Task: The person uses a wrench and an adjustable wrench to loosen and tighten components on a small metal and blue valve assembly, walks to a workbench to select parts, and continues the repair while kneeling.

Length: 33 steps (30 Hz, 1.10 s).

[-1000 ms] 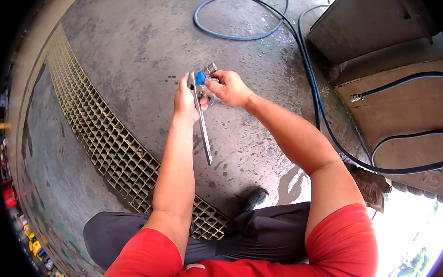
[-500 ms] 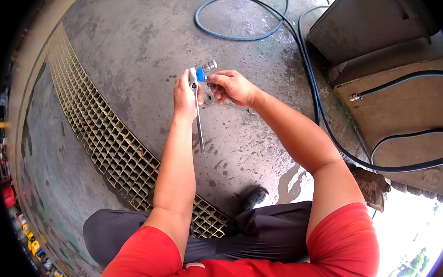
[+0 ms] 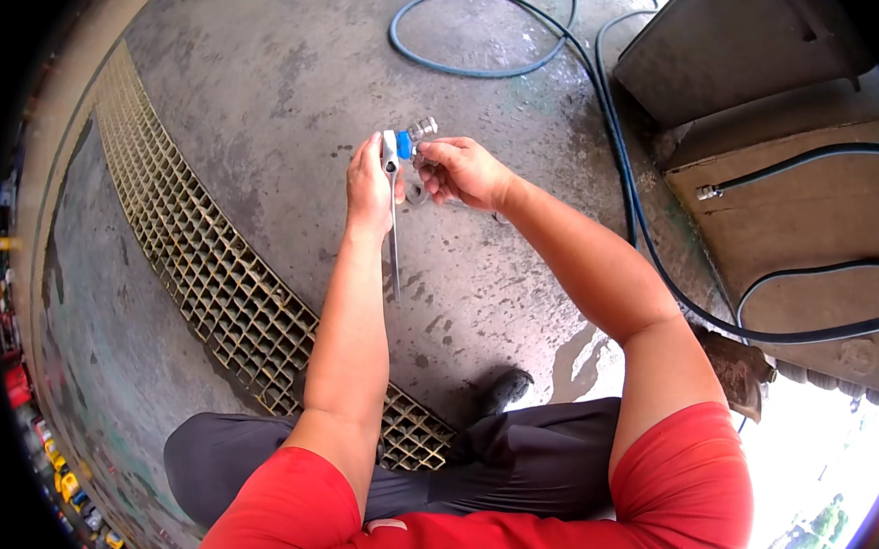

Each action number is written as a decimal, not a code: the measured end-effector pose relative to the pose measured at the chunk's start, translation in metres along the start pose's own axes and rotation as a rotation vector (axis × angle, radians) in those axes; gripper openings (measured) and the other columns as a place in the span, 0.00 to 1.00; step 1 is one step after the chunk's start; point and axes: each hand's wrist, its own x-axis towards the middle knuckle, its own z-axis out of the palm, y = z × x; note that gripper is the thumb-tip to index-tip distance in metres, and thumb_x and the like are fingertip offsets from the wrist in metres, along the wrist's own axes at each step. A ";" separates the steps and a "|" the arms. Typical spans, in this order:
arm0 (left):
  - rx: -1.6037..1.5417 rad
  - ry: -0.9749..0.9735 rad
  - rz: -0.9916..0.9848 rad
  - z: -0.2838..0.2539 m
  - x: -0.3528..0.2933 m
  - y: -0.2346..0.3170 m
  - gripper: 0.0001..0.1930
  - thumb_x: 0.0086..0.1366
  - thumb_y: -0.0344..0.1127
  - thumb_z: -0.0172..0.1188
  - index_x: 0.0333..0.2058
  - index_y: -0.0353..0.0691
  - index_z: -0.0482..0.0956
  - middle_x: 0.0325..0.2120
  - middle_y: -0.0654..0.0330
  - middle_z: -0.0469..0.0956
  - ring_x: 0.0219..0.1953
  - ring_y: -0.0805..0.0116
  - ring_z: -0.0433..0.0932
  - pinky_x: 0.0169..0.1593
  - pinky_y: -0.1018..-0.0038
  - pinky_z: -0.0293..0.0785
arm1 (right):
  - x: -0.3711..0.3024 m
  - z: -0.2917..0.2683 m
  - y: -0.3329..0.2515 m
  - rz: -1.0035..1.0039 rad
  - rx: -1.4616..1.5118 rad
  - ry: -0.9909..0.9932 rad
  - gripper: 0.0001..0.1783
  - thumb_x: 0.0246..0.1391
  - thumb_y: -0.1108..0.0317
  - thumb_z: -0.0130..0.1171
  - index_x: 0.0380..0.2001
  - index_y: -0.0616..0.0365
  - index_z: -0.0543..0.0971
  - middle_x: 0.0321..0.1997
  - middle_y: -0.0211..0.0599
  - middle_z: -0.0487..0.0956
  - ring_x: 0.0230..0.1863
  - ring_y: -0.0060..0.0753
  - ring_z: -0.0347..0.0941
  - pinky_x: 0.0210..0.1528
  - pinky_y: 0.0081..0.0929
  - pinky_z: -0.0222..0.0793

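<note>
In front of me, my left hand (image 3: pixel 368 192) is closed around the head of a long silver wrench-like tool (image 3: pixel 393 222), whose thin shaft points back toward me. A blue fitting (image 3: pixel 403 144) sits right beside the tool's head, with a shiny metal coupler (image 3: pixel 422 128) sticking out at its upper right. My right hand (image 3: pixel 466 172) pinches at a small part just below the coupler, close to the blue fitting. The fingers mostly hide that part, so its kind is unclear.
A ring-shaped piece (image 3: pixel 415 193) shows on the floor behind my hands. Metal grating (image 3: pixel 210 257) runs along the left. A dark blue hose (image 3: pixel 604 97) loops across the floor. At the right stands a brown metal structure (image 3: pixel 784 217), with a hose end coupler (image 3: pixel 709 192) in front of it.
Both hands, with the silver tool and blue fitting, have shifted very slightly right and upward in view. The grips look the same.
</note>
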 end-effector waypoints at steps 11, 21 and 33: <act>0.001 0.034 -0.062 0.002 -0.002 0.002 0.21 0.71 0.54 0.44 0.29 0.44 0.71 0.16 0.63 0.71 0.11 0.73 0.65 0.14 0.75 0.59 | 0.003 0.001 0.006 -0.080 -0.081 0.074 0.11 0.59 0.64 0.57 0.32 0.62 0.75 0.23 0.33 0.74 0.20 0.26 0.70 0.23 0.26 0.69; 0.040 -0.037 0.085 0.001 -0.005 0.002 0.18 0.73 0.49 0.41 0.35 0.42 0.73 0.19 0.64 0.72 0.12 0.75 0.65 0.16 0.77 0.60 | -0.003 0.004 0.002 0.078 0.062 -0.009 0.13 0.61 0.59 0.50 0.29 0.57 0.72 0.21 0.33 0.71 0.18 0.30 0.68 0.21 0.30 0.66; 0.014 0.019 0.038 -0.006 -0.005 -0.007 0.20 0.72 0.53 0.43 0.29 0.43 0.70 0.17 0.63 0.70 0.11 0.73 0.65 0.15 0.75 0.60 | -0.004 0.011 -0.001 -0.065 -0.345 0.127 0.17 0.62 0.58 0.54 0.41 0.63 0.75 0.25 0.32 0.73 0.25 0.27 0.73 0.25 0.27 0.73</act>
